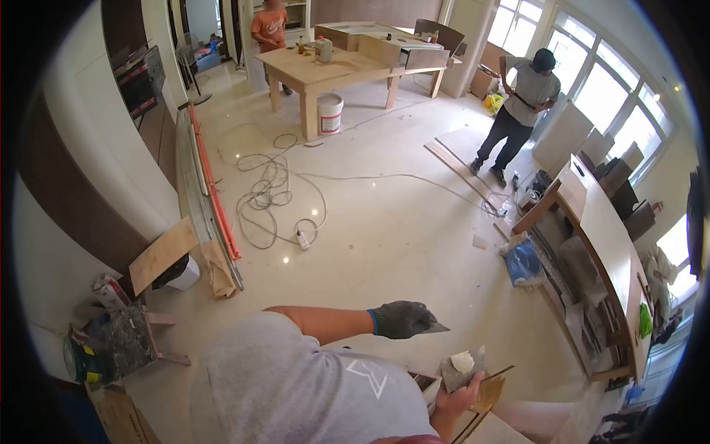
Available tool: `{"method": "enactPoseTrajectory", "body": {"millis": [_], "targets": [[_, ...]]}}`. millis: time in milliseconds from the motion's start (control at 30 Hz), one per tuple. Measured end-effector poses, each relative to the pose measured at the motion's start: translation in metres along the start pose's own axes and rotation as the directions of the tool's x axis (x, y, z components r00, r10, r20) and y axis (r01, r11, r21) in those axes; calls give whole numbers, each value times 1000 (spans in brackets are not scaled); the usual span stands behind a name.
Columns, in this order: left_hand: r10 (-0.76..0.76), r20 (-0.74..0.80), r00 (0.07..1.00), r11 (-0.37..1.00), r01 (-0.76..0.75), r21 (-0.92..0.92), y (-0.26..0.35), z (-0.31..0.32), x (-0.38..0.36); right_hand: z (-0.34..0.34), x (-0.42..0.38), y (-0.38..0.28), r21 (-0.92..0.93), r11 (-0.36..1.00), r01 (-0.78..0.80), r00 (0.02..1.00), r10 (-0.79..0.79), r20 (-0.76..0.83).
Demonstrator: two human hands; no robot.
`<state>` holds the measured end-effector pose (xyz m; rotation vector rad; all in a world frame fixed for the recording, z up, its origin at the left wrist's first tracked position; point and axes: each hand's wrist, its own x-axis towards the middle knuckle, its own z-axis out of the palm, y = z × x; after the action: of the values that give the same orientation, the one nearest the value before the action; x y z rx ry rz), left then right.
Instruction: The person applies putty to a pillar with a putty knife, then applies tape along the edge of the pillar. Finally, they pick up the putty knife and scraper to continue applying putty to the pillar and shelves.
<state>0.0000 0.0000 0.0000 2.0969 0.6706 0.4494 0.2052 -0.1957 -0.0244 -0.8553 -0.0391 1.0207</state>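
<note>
My left hand point(403, 320), in a dark glove with a blue cuff, is closed around a putty knife point(439, 328); its thin metal blade points right. Lower down, my bare right hand point(458, 399) grips a flat metal plate point(450, 379). A lump of white putty point(462, 361) sits on that plate. The knife blade is apart from the putty, above and left of it. Just beyond my right hand are a thin dark strip and a yellowish-brown piece point(489, 394) whose kind I cannot make out.
A tangled cable point(270, 181) with a socket block point(302, 239) lies across the floor. Orange pipes point(207, 181) lie along the left wall. A stained step stool point(137, 340) stands lower left. Two people are farther off, near a wooden table point(307, 74) and a long counter point(603, 222).
</note>
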Motion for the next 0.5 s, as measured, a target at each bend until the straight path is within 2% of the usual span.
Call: {"method": "enactPoseTrajectory", "body": {"millis": [67,100,200,300,367,433,500], "targets": [[7,-1,1000,1000,-7,-7,-1,-2,1,-2,7,5,-28,999,42,999,-41,12],[20,-16,1000,999,-21,-39,8,12,4,-2,-2,-14,-114,990,87,996,-90,-23],[48,-45,998,999,-49,-11,-3,6,11,13,0,-9,-223,963,152,985,-166,-46],[45,-50,998,999,-46,-5,-1,6,13,10,2,-15,-201,975,97,995,-102,-16],[12,-36,999,1000,-13,-14,6,2,12,9,3,-19,-87,996,19,1000,-19,3],[15,-23,1000,1000,-16,-13,4,4,13,9,2,-18,-242,967,81,995,-92,-34],[12,-18,1000,1000,-13,-17,4,4,13,12,-1,-18,-277,955,111,990,-131,-53]]}}
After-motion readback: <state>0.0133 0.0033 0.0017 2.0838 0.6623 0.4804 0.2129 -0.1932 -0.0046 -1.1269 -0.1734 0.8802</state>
